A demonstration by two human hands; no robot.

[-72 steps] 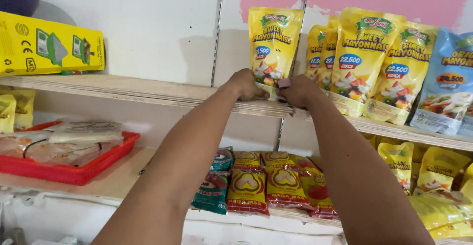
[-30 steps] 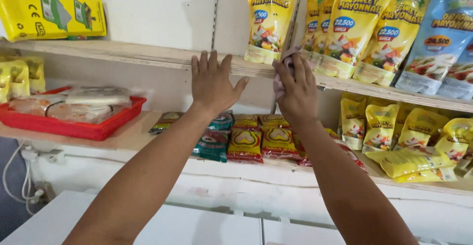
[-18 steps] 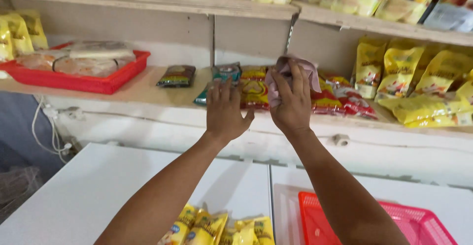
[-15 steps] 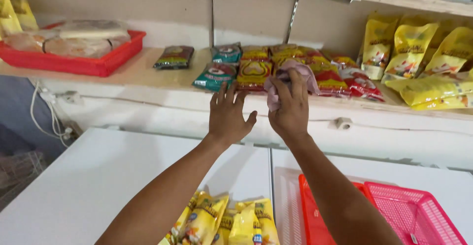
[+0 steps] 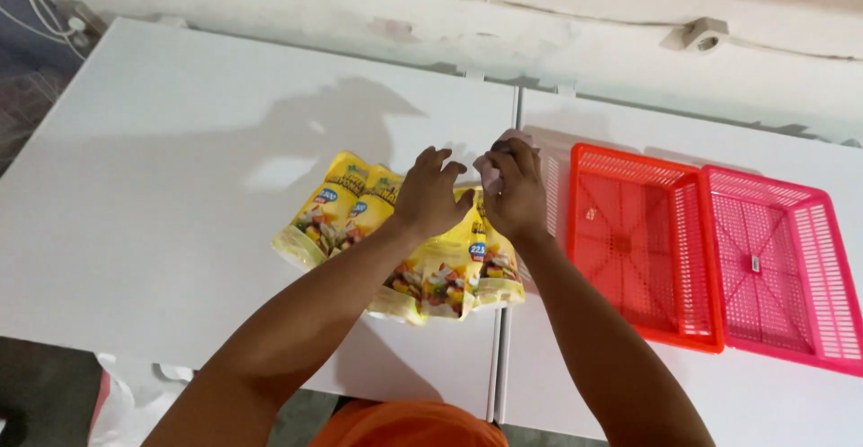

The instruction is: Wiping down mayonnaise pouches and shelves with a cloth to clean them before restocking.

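Two hands (image 5: 430,197) (image 5: 514,194) – four yellow pouches (image 5: 395,247), two baskets (image 5: 638,245) (image 5: 780,267)

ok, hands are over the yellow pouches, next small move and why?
Probably lower the left hand to grip the top edge of one of the yellow pouches: its fingers are spread just above them. The right hand is closed around a pinkish cloth, so it looks occupied.

Left hand (image 5: 430,197) splayed; right hand (image 5: 514,188) seemingly clenched.
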